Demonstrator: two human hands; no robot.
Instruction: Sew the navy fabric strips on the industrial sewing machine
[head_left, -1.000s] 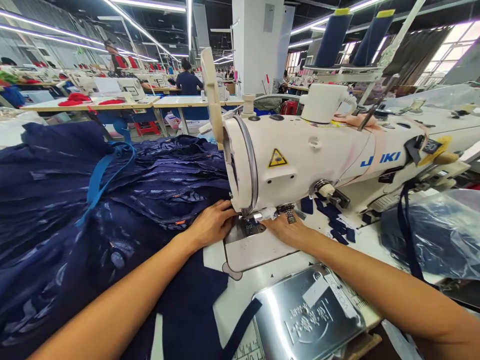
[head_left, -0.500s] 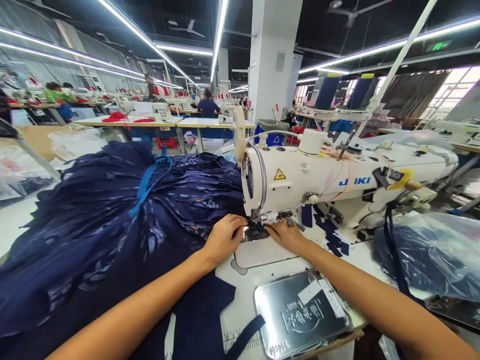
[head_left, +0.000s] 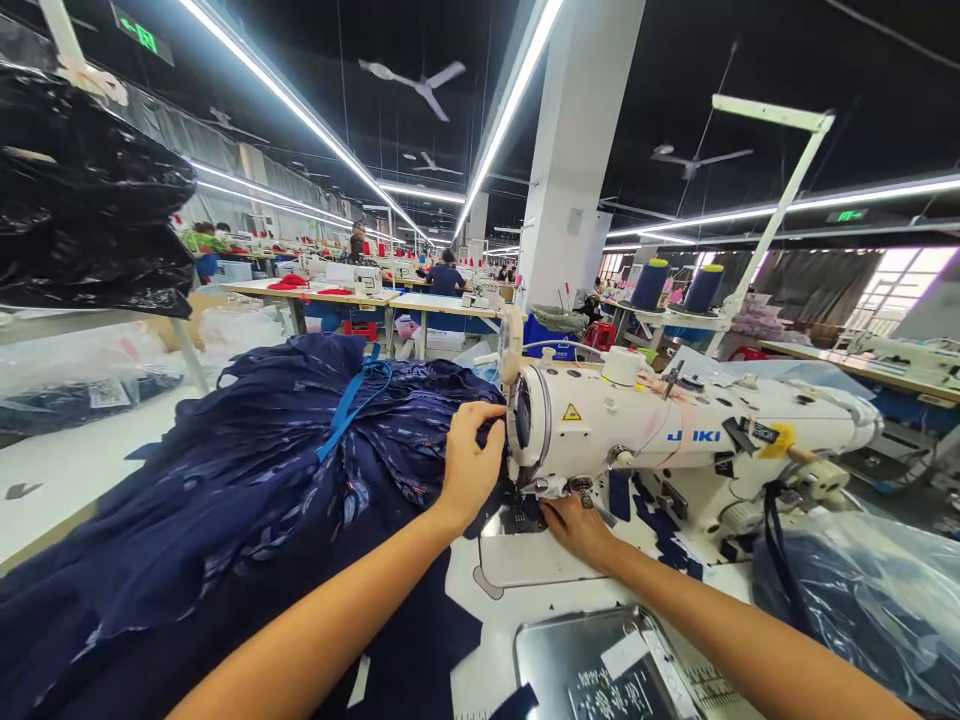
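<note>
A white sewing machine (head_left: 600,410) spans the right half of the view. My left hand (head_left: 471,462) is raised beside its left end, thumb and fingers curved with a gap between them; the fingertips reach the machine's end face, and what they touch is hidden. My right hand (head_left: 579,530) lies low by the needle area, its fingers closed at a small dark blue piece (head_left: 531,508) under the presser foot. A large heap of dark blue fabric (head_left: 247,480), tied with a bright blue strip (head_left: 346,410), fills the left side.
A metal lid (head_left: 592,660) lies on the table in front. Dark blue scraps (head_left: 664,530) lie behind my right forearm. A plastic bag of dark fabric (head_left: 862,590) is at the right, and a black bag (head_left: 90,190) hangs upper left. A person (head_left: 446,275) sits far back.
My left hand has risen from the needle area to the machine's left end. My right hand stays by the needle. The view has tilted upward and shows more ceiling.
</note>
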